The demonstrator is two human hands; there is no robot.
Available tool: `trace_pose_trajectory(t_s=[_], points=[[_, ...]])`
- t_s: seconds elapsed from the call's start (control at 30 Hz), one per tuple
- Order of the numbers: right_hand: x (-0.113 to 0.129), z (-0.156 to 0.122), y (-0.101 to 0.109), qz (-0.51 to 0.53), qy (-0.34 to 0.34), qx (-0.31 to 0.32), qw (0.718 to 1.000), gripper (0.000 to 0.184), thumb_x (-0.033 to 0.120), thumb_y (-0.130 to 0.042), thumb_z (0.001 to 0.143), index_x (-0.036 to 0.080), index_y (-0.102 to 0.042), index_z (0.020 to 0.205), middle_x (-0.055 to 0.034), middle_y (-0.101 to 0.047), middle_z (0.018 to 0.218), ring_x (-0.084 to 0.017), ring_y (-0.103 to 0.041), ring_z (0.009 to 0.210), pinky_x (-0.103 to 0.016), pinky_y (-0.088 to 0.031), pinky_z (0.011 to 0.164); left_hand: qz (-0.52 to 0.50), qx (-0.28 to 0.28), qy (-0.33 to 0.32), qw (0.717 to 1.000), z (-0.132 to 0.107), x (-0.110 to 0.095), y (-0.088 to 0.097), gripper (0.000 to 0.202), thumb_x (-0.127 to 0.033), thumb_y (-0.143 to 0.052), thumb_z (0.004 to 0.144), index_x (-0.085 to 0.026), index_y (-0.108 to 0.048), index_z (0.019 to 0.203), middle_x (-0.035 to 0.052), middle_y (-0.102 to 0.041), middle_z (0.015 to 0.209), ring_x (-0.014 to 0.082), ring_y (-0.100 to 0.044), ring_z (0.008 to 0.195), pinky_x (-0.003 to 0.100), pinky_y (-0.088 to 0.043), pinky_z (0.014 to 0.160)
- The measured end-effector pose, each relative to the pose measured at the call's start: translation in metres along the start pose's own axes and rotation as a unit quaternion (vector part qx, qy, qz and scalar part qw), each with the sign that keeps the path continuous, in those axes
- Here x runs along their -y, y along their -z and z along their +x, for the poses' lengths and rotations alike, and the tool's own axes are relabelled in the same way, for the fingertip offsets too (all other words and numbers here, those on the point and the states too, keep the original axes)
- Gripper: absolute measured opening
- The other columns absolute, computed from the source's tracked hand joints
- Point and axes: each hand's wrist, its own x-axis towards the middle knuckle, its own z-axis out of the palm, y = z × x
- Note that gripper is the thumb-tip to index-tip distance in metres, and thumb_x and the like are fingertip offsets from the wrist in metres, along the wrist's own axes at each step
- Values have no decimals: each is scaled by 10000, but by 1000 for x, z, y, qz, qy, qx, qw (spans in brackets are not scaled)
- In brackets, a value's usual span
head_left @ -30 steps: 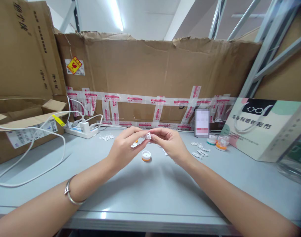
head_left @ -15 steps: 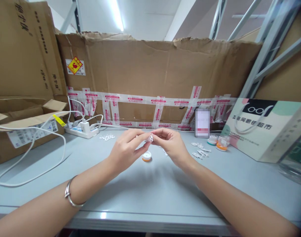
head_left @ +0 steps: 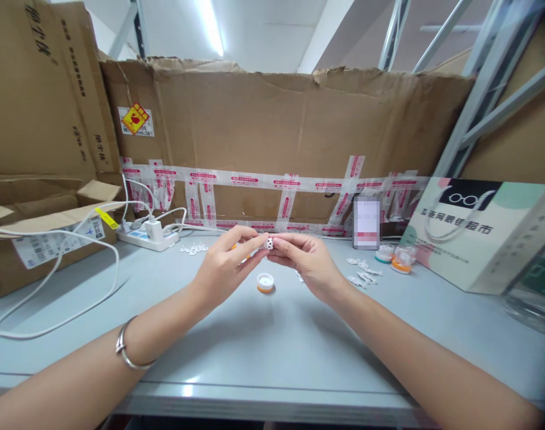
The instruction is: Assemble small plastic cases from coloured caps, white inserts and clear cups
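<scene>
Near the middle of the table, a small white plastic piece with holes (head_left: 268,243) is pinched between the fingertips of my left hand (head_left: 222,263) and my right hand (head_left: 308,263). Both hands are closed around it, and the fingers cover most of its shape. A round white part with an orange base (head_left: 265,283) stands on the table just below the hands. Something orange (head_left: 234,246) shows a little behind my left fingers, mostly hidden. More white pieces (head_left: 299,276) peek out beside my right hand.
Small white parts lie in groups at the left (head_left: 194,249) and right (head_left: 364,275). Teal and orange-based round items (head_left: 402,261) stand by a paper bag (head_left: 473,239). A phone-like screen (head_left: 366,222), power strip (head_left: 151,239), looping cable (head_left: 52,331) and cardboard boxes (head_left: 276,131) surround the table.
Both hands have lifted slightly and shifted a little left with the white piece, which is turned somewhat. An orange patch now shows behind the left fingers. The round part has stayed put.
</scene>
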Motion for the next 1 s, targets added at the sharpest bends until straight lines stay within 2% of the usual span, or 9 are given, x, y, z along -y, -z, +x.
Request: trace_pose_trajectory(t_s=[0.17, 0.3, 0.47, 0.53, 0.6, 0.73, 0.8, 0.9, 1.0], points=[[-1, -1, -2, -12, 6, 1, 1000, 228, 316, -693, 693, 190, -689, 883, -39, -707, 893, -166, -651, 862, -347, -504, 856, 7, -4, 0, 1000, 0, 0, -1, 218, -169, -569, 819, -184, -611, 1032, 50, -592, 848, 124, -557, 738, 258, -487, 645], [-4, -2, -8, -43, 21, -46, 998, 253, 289, -752, 614, 174, -658, 819, -33, -703, 816, -160, -652, 783, -330, -517, 780, 7, -4, 2, 1000, -1, -1, -3, 201, -176, -569, 819, -191, -611, 1015, 37, -605, 812, 123, -553, 715, 263, -469, 634], [-4, -1, -8, -88, 26, -77, 993, 257, 331, -724, 635, 151, -643, 800, -45, -688, 790, -157, -643, 761, -315, -513, 742, -15, 33, 36, 999, -2, -2, -5, 212, -229, -562, 828, -195, -602, 1033, 40, -607, 849, 137, -558, 764, 283, -463, 696], [-1, 3, 1, -117, 38, -97, 988, 273, 345, -723, 630, 151, -637, 803, -46, -684, 776, -161, -643, 734, -311, -517, 698, -33, 66, 73, 995, -1, 0, -5, 251, -267, -550, 834, -183, -582, 1068, 55, -601, 904, 149, -561, 814, 289, -462, 731], [1, 7, 12, -160, 35, -102, 981, 274, 357, -711, 640, 153, -634, 806, -54, -687, 772, -169, -644, 714, -314, -517, 658, -50, 125, 121, 983, -2, 3, -5, 267, -301, -522, 844, -174, -576, 1072, 62, -594, 928, 158, -563, 833, 291, -460, 743], [-6, 14, 29, -258, -14, -24, 966, 220, 324, -676, 678, 157, -651, 817, -72, -700, 828, -187, -650, 772, -337, -511, 702, -75, 300, 214, 927, -10, 11, -10, 336, -400, -531, 806, -163, -594, 1036, 74, -603, 962, 190, -571, 845, 313, -450, 749], [-14, 16, 32, -288, -29, 17, 957, 184, 276, -665, 682, 161, -671, 825, -71, -701, 884, -189, -646, 836, -350, -491, 792, -90, 353, 240, 900, -16, 14, -15, 399, -454, -576, 750, -159, -597, 1018, 81, -611, 995, 212, -568, 873, 317, -440, 749], [-28, 17, 31, -311, -41, 63, 947, 170, 234, -643, 687, 174, -692, 838, -51, -705, 884, -191, -642, 853, -349, -474, 829, -119, 379, 252, 882, -23, 15, -23, 385, -476, -602, 711, -174, -610, 950, 55, -637, 938, 201, -569, 830, 284, -420, 695], [-35, 17, 30, -315, -42, 82, 945, 169, 222, -621, 698, 177, -694, 844, -36, -708, 839, -185, -645, 815, -330, -483, 793, -133, 374, 248, 884, -25, 15, -27, 319, -458, -594, 721, -171, -617, 856, 33, -646, 831, 176, -558, 751, 257, -389, 635]])
